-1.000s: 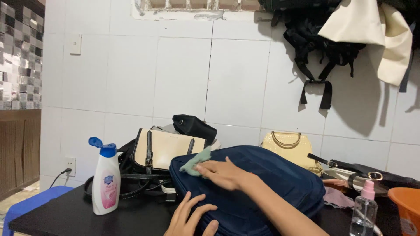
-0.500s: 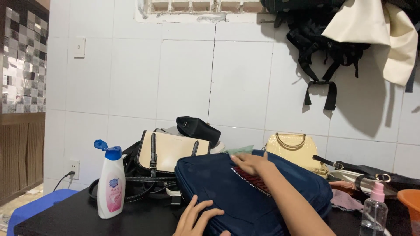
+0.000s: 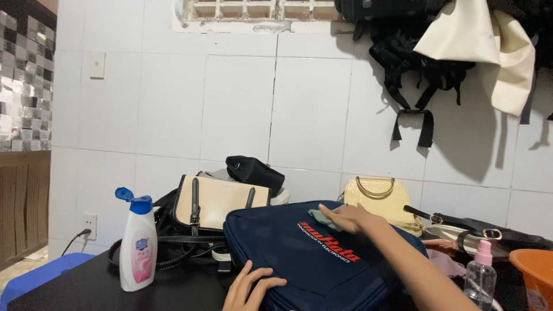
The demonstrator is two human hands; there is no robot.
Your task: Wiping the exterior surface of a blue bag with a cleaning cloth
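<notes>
A dark blue bag [image 3: 305, 259] with red lettering lies on the black table [image 3: 86, 291] in front of me. My right hand [image 3: 348, 219] presses a small pale green cloth [image 3: 322, 217] against the bag's top far edge. My left hand [image 3: 250, 285] rests flat on the bag's near left corner, fingers spread, holding nothing.
A white bottle [image 3: 137, 242] with an open blue cap stands at the left. Behind the blue bag lie a cream handbag [image 3: 222, 201], a black pouch [image 3: 253, 170] and a yellow handbag [image 3: 380, 198]. A clear spray bottle [image 3: 481, 273] and an orange tub [image 3: 533, 273] stand at right. Bags hang on the tiled wall.
My right hand has slid the cloth from the bag's left top across to its far right edge. My left hand stays on the near corner.
</notes>
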